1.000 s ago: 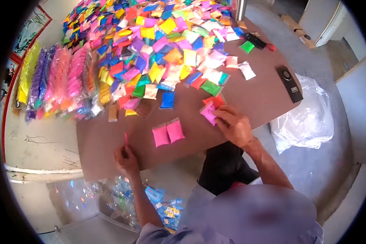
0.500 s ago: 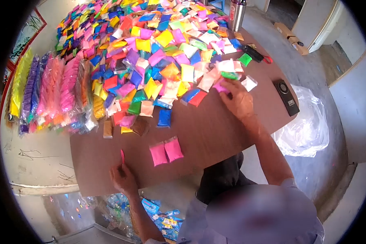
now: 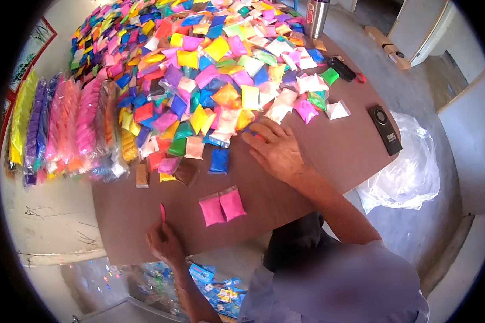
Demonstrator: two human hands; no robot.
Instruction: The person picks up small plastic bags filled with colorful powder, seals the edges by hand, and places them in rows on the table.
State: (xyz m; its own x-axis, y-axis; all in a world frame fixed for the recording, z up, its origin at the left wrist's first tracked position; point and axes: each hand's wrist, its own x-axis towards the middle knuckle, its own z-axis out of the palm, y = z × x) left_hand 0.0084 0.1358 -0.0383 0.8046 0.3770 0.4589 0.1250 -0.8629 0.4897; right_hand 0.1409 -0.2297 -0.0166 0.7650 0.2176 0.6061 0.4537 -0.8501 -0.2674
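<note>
At the table's near left edge, my left hand (image 3: 165, 243) is closed around a thin pink stick-like tool (image 3: 163, 212) that points away from me; its exact kind is unclear. My right hand (image 3: 279, 153) lies with fingers stretched over the near edge of the packet pile, covering most of a red packet (image 3: 259, 138) and a blue one. Two pink packets (image 3: 222, 206), seemingly joined side by side, lie flat on the table between my hands. A blue packet (image 3: 219, 161) rests just beyond them. The large pile of small colourful packets (image 3: 205, 75) fills the far side.
Long bundles of wrapped packets (image 3: 64, 121) stand on the left. A steel tumbler (image 3: 317, 19), a black pouch (image 3: 341, 70) and a black device (image 3: 385, 130) are along the right side. Clear plastic (image 3: 409, 172) lies beyond the right edge.
My right hand has moved left and nearer, from the magenta packet at the pile's right to the red and blue packets. My left hand keeps its hold, almost still.
</note>
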